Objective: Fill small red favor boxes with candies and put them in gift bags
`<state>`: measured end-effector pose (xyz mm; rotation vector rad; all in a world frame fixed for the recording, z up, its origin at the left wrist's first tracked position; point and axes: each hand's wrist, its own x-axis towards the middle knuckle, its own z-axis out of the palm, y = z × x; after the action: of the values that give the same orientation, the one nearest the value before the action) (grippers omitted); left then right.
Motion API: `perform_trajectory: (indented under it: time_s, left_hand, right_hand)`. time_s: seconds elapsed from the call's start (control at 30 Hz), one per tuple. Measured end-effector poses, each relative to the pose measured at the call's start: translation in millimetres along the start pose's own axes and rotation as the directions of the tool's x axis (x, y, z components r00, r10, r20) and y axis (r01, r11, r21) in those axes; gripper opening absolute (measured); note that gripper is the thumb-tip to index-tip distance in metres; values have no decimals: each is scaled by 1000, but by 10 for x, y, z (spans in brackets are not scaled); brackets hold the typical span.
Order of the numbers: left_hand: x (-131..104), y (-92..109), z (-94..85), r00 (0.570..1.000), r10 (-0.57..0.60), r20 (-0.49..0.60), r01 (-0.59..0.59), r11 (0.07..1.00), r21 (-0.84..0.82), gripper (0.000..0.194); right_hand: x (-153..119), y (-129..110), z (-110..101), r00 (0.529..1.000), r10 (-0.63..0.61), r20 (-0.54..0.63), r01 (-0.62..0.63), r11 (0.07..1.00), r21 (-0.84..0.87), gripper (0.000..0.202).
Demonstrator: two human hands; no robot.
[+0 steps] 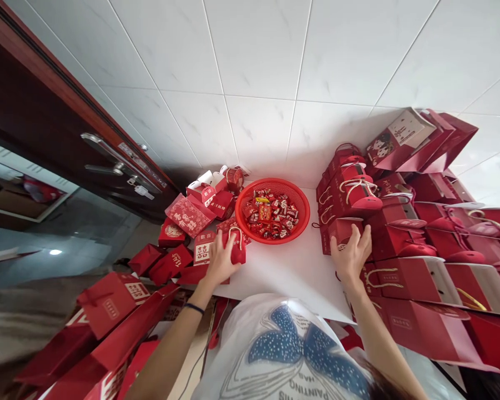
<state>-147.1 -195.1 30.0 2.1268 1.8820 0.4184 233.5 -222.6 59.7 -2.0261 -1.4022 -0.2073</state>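
- Your left hand (pixel 221 260) curls around a small red box (pixel 239 255) toward the white table's (pixel 279 272) left end.
- Your right hand (pixel 350 258) spreads against a darker box (pixel 341 228) near the right end; I cannot tell whether it grips.
- You seem to be handling boxes either side of the basket (pixel 270 240).
- Next calls for steady fingers, clear of neighbouring boxes.

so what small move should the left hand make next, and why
Probably slide the small corded red box a little rightward, onto the white tabletop in front of the red basket of wrapped sweets. The left hand is already at that box, other red boxes crowd its left side, and white tabletop shows just to its right.
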Motion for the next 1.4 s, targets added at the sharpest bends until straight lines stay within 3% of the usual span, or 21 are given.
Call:
perform_trajectory:
  time_s: [0.1, 0.27, 0.43, 0.6, 0.77, 0.83, 0.93, 1.0, 1.17, 1.3, 1.4]
  left_hand:
    - [-134, 140, 210, 997, -6, 83, -6, 989, 150, 99]
    - [-130, 139, 301, 1000, -27, 9, 26, 989, 143, 85]
    - [-55, -28, 108, 991, 17, -136, -34, 992, -123, 35]
    - [-49, 89, -195, 955, -45, -292, -57, 942, -331, 34]
    - [-124, 477, -279, 972, -93, -215, -24, 875, -484, 32]
    - [-150, 618, -193, 980, -103, -168, -7, 833, -553, 31]
    - [-135, 748, 33, 991, -87, -97, 2, 756, -655, 27]
    - [-87, 780, 206, 998, -65, -26, 28, 705, -709, 24]
    - [13, 790, 541, 987, -134, 89, 157, 667, -728, 21]
    - [-25, 793, 687, 981, -181, 64, 176, 718, -673, 15]
    - [-74, 742, 736, 982, -170, 84, 183, 742, -645, 29]
  right_hand:
    - [-109, -207, 28, 992, -123, -9, 123, 980, 156, 55]
    - [-380, -533, 175, 971, -218, 101, 166, 913, 372, 49]
    - [-557, -683, 215, 936, -224, 270, 59, 858, 510, 38]
    - [-614, -773, 167, 851, -221, 477, -96, 827, 554, 31]
    - [-592, -945, 70, 784, -307, 540, -128, 771, 624, 42]
    - [-576, -999, 46, 748, -405, 526, -53, 754, 655, 46]
    - [-587, -1020, 84, 651, -557, 515, 105, 739, 666, 34]
    - [-624, -991, 155, 605, -560, 566, 164, 783, 600, 27]
    - [-733, -817, 326, 614, -365, 700, 93, 914, 395, 23]
    - [-781, -650, 447, 664, -280, 693, -30, 916, 400, 34]
    - [-819, -557, 578, 708, -184, 682, -176, 889, 422, 38]
